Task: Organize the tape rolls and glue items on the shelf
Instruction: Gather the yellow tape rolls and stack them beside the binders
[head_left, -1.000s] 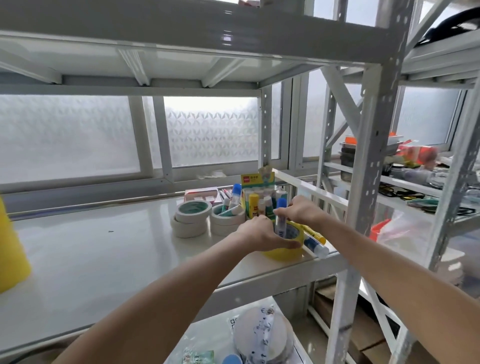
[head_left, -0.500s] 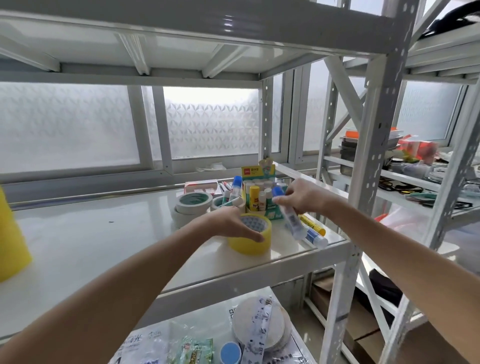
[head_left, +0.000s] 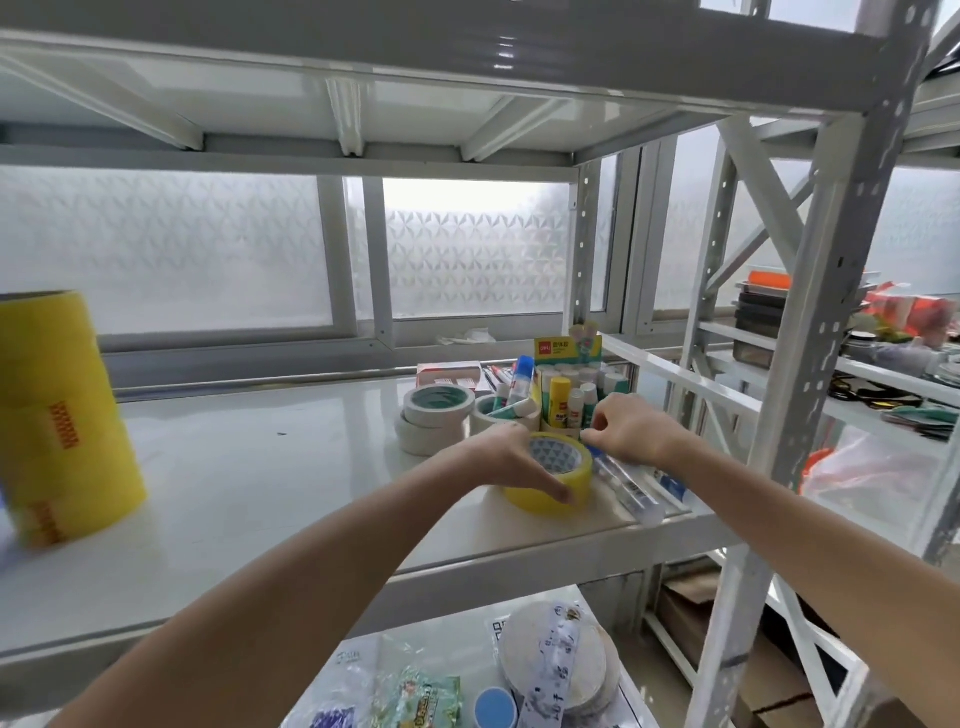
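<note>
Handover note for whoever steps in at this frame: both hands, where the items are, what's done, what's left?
Left hand grips the yellow tape roll, which lies flat near the front of the shelf.
Right hand pinches the cap end of the clear glue pen lying beside that roll.
Done: masking tape rolls stacked, glue sticks upright in the display box.
Left: probably to put this roll and pen with their groups.

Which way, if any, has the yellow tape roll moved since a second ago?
Yes. The yellow tape roll slid left, closer to the masking tape stack, held by the left hand.
</note>
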